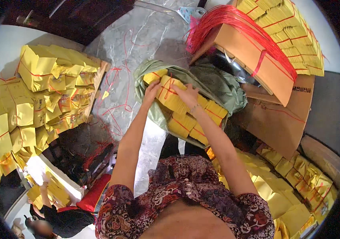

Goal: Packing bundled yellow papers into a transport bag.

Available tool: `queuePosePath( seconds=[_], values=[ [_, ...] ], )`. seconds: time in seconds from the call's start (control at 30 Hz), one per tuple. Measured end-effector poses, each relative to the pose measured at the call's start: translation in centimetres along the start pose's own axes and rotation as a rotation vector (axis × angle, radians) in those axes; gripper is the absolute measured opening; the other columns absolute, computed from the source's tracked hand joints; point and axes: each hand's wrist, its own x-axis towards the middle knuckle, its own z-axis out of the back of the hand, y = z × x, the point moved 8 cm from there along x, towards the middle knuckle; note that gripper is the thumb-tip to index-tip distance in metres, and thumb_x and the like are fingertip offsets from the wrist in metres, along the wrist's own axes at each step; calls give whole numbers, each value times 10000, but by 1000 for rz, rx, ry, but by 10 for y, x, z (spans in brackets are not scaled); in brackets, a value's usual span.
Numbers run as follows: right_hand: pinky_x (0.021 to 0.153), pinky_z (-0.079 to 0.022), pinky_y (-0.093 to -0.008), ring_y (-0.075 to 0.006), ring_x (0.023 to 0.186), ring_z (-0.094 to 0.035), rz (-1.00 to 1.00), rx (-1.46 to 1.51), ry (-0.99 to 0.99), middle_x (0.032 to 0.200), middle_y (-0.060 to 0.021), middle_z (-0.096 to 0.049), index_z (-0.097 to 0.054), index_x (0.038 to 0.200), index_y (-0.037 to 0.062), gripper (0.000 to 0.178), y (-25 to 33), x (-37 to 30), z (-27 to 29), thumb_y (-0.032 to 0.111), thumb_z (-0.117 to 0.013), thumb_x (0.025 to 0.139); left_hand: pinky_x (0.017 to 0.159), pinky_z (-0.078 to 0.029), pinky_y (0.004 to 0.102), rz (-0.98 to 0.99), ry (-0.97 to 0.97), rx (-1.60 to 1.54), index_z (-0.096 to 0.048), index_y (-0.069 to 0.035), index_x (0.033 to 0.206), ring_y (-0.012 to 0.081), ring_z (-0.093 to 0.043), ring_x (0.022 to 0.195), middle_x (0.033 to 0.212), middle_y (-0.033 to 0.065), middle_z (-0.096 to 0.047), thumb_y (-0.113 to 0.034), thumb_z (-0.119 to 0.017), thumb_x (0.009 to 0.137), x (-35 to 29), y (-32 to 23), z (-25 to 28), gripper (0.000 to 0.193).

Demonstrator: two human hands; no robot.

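Between my two hands is a bundle of yellow paper (169, 95), tied with red string knotted on its upper face. My left hand (152, 91) grips its left side, and my right hand (188, 96) clasps the right side, fingers over the top edge. The bundle is in the mouth of a green woven sack (233, 95), whose rim is folded down around it. More tied bundles (182, 122) lie packed in the sack beside and below my right hand. Another yellow bundle (154, 75) sits just beyond my left hand. The sack's bottom is hidden.
Yellow bundles are piled at left (38, 103), far right (287, 32) and lower right (281, 195). A hank of red string (233, 20) hangs over a cardboard box (253, 51). Loose red string (116, 105) litters the grey floor (146, 36). Another person (58, 219) handles yellow paper at lower left.
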Motion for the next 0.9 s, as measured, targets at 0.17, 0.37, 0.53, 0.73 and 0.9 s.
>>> queuePosePath(
  seconds=[0.17,0.37,0.53,0.73,0.9],
  values=[
    [982,-347,-419,-441,1267,-282,-90,9,121,1409,-332,-59,-180,1362,-65,1229,19,7,-12,747,-611,546,957,-335,260,-42,91,57,-465,-26,1255,148,-480,1097,1192,56,-526,-357,-497,875,6,-1,-14,505],
    [991,-327,-428,-450,1223,-330,-136,-13,1,1369,-327,-168,-257,1336,-26,1105,9,3,-19,700,-627,590,953,-344,264,214,227,-363,-478,-32,1241,144,-484,1095,1184,51,-538,-419,-506,866,3,2,-41,539],
    [971,-326,-426,-395,1148,-385,281,88,-276,1207,-254,-385,-435,1216,96,642,-3,0,-29,435,-668,722,894,-428,322,72,-9,171,-513,-18,1193,180,-553,1014,1123,75,-576,-397,-552,851,22,7,-5,512],
    [893,-363,-429,-377,1040,-436,432,170,-465,1062,-186,-473,-493,1137,99,510,-24,-4,-35,334,-692,729,904,-436,364,188,-100,-606,-482,-41,1208,219,-540,1052,1164,78,-548,-378,-526,878,-21,34,-19,473],
    [849,-383,-437,-359,965,-450,582,74,-469,1045,-167,-451,-496,1125,85,503,0,-6,-47,302,-692,716,913,-431,383,-90,-218,-299,-418,-76,1259,226,-515,1095,1240,63,-496,-410,-498,890,-12,62,13,504]
  ],
)
